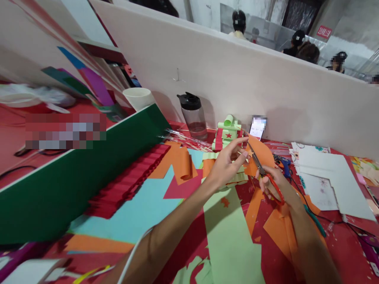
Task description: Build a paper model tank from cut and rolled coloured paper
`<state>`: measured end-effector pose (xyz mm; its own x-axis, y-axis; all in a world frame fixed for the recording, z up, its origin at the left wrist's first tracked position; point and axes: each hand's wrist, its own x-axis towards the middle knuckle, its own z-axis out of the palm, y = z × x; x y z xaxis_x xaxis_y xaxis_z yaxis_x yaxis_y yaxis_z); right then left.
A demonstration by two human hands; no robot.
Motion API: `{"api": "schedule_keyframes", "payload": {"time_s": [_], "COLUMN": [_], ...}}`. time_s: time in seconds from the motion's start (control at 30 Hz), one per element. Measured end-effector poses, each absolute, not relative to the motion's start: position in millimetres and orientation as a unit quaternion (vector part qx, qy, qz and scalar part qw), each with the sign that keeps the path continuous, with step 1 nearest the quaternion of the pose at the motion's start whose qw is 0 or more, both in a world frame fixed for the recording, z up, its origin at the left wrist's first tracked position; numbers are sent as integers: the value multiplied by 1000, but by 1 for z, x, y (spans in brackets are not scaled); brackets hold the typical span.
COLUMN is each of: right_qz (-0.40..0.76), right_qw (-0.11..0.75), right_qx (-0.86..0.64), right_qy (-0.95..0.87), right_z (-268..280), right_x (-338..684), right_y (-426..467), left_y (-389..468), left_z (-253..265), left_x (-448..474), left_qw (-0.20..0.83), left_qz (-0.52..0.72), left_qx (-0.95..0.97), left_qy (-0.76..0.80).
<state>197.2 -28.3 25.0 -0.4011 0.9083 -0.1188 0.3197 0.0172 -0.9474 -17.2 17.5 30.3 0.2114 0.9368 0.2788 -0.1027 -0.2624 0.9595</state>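
Head: scissors (262,171) aslant; blades (256,159) up-left

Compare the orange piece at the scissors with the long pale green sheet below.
The orange piece is raised; the pale green sheet lies flat. The orange piece is smaller, with a rounded edge; the pale green sheet is longer, with mostly straight sides. Both are thin.

On the table (343,248) before you, the bottle (194,120) stands right of the cup (138,98) and left of the phone (257,129), the partition (231,79) rises behind bottle and phone, and the sheets (351,185) lie right of your scissors (260,169).
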Motion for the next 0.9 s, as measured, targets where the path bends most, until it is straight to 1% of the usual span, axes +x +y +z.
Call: {"api": "schedule_keyframes", "payload": {"time_s": [0.33, 0.63, 0.9], "right_qz": [510, 496, 506], "right_qw": [258, 242, 214], "right_qx": [-471, -495, -506], "right_qy": [-672, -671, -665], "right_z": [35, 31, 46], "right_x": [199, 204, 204], "right_y": [-28, -27, -30], "left_y": [22, 24, 23], "left_z": [31, 35, 39], "left_x": [-28, -38, -40], "left_qw": [521, 526, 540], "left_qz": [467, 415, 385], "left_qx": [632, 664, 670], "left_qy": [334, 333, 333]}}
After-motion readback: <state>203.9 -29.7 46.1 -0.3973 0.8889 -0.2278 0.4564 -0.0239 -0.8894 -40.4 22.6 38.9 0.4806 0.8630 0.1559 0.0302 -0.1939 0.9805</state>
